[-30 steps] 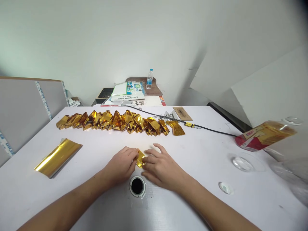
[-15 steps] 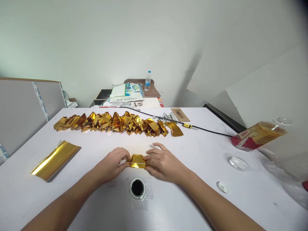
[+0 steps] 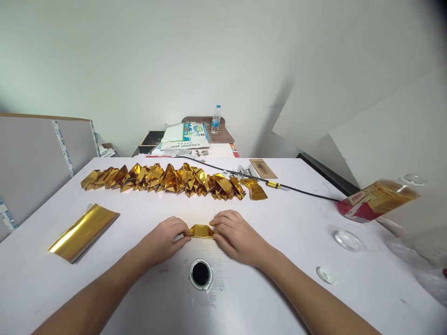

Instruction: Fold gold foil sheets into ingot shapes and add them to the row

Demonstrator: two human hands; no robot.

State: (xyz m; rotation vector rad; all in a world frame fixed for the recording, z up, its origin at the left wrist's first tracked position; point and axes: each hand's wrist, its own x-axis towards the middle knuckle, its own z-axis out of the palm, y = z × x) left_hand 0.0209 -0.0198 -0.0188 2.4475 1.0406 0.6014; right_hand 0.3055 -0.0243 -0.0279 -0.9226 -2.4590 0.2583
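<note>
Between my two hands, a small piece of folded gold foil paper (image 3: 201,231) is held by its ends at the table's middle. My left hand (image 3: 168,238) pinches its left end between thumb and fingers. The right end is gripped by my right hand (image 3: 235,235), whose fingers are bent over it and partly hide it. Beyond the hands runs a long row of folded gold paper pieces (image 3: 169,179), packed side by side. A stack of flat gold foil sheets (image 3: 85,232) lies to the left of my left hand.
A round black-centred hole (image 3: 200,274) with a pale rim lies just before my hands. A black cable (image 3: 296,187) crosses the back right. Rightward are a tilted plastic bottle (image 3: 377,200), a clear ring-shaped piece (image 3: 348,239) and a white cap (image 3: 325,275).
The foil piece looks flatter and narrower, its sides folded inward. My right hand's raised index finger has come down towards it. The view has shifted slightly.
</note>
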